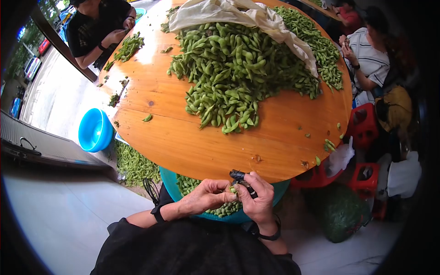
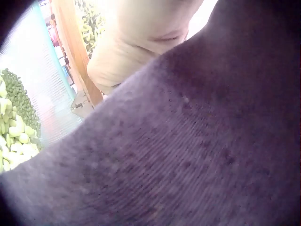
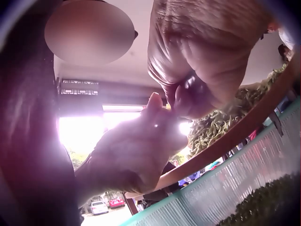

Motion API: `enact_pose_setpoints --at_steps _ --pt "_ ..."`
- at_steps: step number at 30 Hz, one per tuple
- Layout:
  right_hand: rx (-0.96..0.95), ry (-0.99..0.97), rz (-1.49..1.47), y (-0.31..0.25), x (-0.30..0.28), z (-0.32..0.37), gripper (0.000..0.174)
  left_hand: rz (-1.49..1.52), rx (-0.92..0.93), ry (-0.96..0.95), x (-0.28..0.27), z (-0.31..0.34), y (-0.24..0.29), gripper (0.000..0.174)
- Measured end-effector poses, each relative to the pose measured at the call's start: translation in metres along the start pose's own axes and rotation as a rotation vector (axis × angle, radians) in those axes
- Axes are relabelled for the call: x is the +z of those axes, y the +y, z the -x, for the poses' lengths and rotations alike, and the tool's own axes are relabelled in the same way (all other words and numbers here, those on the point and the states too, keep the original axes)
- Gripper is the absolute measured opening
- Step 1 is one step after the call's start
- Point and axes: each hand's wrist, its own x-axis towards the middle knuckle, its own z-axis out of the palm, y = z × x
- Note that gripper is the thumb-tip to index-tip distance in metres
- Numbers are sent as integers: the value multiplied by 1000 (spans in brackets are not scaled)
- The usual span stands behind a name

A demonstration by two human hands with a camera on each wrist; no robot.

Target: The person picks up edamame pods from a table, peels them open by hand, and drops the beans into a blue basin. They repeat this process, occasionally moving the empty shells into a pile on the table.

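Observation:
My left hand (image 1: 204, 198) and right hand (image 1: 257, 201) meet above a teal basin (image 1: 167, 185) at the table's near edge. Between their fingertips is a small green soybean pod (image 1: 233, 189), which both hands pinch. Black wrapping covers fingers of the right hand. Loose green beans (image 1: 187, 184) lie in the basin below. In the right wrist view, the right hand (image 3: 202, 56) and left hand (image 3: 134, 150) touch at the tips, hiding most of the pod. Dark cloth (image 2: 188, 155) blocks much of the left wrist view, leaving part of the left hand (image 2: 136, 47).
A big heap of soybean pods (image 1: 229, 68) with a pale cloth (image 1: 243, 13) over it covers the far half of the wooden table (image 1: 174, 142). A blue basin (image 1: 95, 130) and more pods (image 1: 133, 162) are at left. Red stools (image 1: 364, 176) stand right; other people sit around.

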Motion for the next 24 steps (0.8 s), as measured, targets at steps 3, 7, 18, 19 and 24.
enact_pose_setpoints --at_steps 3,7,18,19,24 --pt "9 -17 33 -5 2 -8 20 124 18 23 -2 -3 0 23" --pt "-80 44 9 0 10 -14 22 285 57 36 1 -5 6 30" --pt "71 15 -119 1 2 -2 22 -75 -70 106 5 -3 17 32" --pt "112 4 -160 -1 1 0 22 -156 -96 113 7 -2 18 32" --pt "-55 50 35 5 4 10 23 -119 -44 -5 3 -7 6 24"
